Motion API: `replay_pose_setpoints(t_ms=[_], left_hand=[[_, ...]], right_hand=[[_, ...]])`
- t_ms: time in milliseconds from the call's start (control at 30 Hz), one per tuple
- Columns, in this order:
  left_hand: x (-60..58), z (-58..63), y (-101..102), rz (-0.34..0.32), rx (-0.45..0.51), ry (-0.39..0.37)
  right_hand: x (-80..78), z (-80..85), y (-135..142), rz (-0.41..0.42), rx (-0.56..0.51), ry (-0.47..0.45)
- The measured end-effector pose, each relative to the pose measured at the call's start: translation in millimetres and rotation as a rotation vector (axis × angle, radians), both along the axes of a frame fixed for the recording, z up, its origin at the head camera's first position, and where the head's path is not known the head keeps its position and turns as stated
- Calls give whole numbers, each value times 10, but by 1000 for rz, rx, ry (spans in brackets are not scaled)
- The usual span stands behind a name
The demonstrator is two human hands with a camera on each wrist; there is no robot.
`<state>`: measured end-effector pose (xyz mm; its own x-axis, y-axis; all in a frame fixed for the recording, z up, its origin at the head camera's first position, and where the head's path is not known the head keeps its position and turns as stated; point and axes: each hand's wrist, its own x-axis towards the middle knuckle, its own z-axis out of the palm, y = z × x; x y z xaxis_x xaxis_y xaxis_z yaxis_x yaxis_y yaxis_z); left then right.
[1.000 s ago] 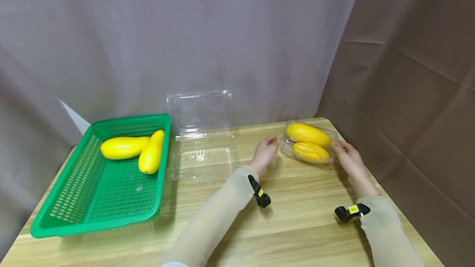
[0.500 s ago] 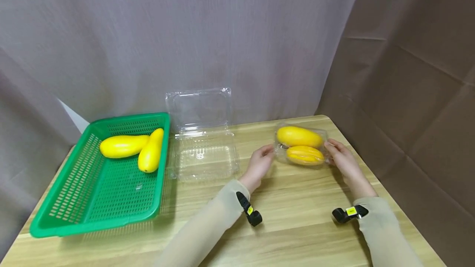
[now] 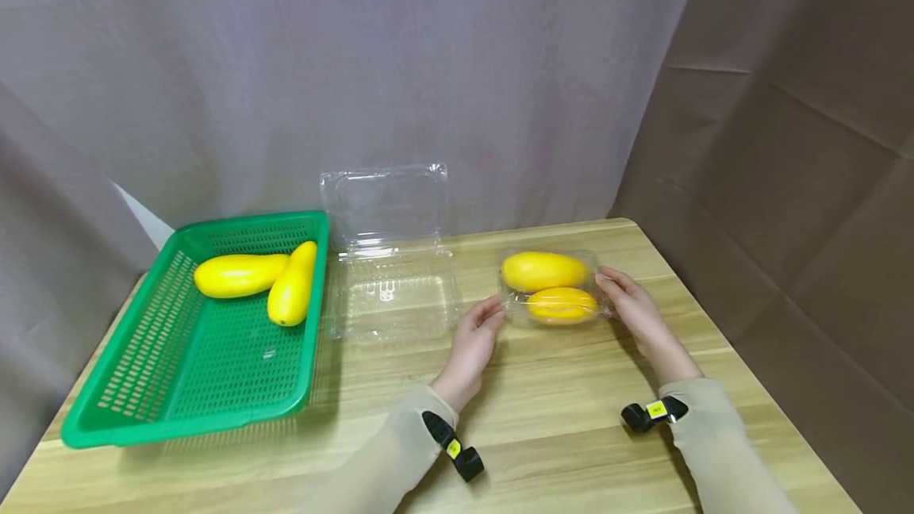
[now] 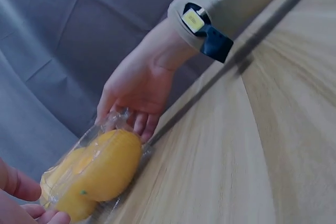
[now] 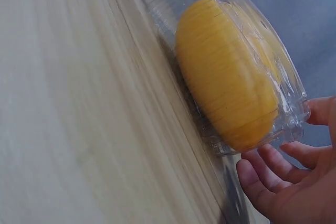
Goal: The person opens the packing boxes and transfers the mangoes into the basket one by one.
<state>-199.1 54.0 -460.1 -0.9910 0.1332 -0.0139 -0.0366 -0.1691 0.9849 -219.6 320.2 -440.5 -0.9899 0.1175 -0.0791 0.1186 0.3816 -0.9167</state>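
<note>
Two plump yellow fruits (image 3: 544,271), side by side inside a glossy, see-through plastic box (image 3: 516,311) with glinting walls, pinched at one end by the left hand (image 3: 473,346), gripped at the other by the right hand (image 3: 638,319), wooden tabletop (image 3: 557,411) beneath both.

Since a second ago, you have brought the filled clear container (image 3: 514,310) leftward, from the right side of the frame toward right of centre, and turned it squarer: the upper yellow squash (image 3: 544,271) in it sloped down to the right and is now nearly level. Your left hand (image 3: 470,347) has gone left and lower in the frame, and its fingertips, first just beside the container's left edge, now meet its lower left corner. Your right hand (image 3: 645,324) has shifted left with the opposite end.
</note>
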Motion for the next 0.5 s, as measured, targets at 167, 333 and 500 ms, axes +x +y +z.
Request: replay_pose_setpoints(t_ms=[167, 333, 500], left_hand=[[28, -8, -28, 3, 42, -34], [23, -40, -22, 21, 53, -38], [6, -75, 3, 30, 118, -62]], right_hand=[[-6, -7, -30, 13, 28, 13], [-12, -19, -39, 19, 20, 13], [-13, -20, -52, 15, 21, 9]])
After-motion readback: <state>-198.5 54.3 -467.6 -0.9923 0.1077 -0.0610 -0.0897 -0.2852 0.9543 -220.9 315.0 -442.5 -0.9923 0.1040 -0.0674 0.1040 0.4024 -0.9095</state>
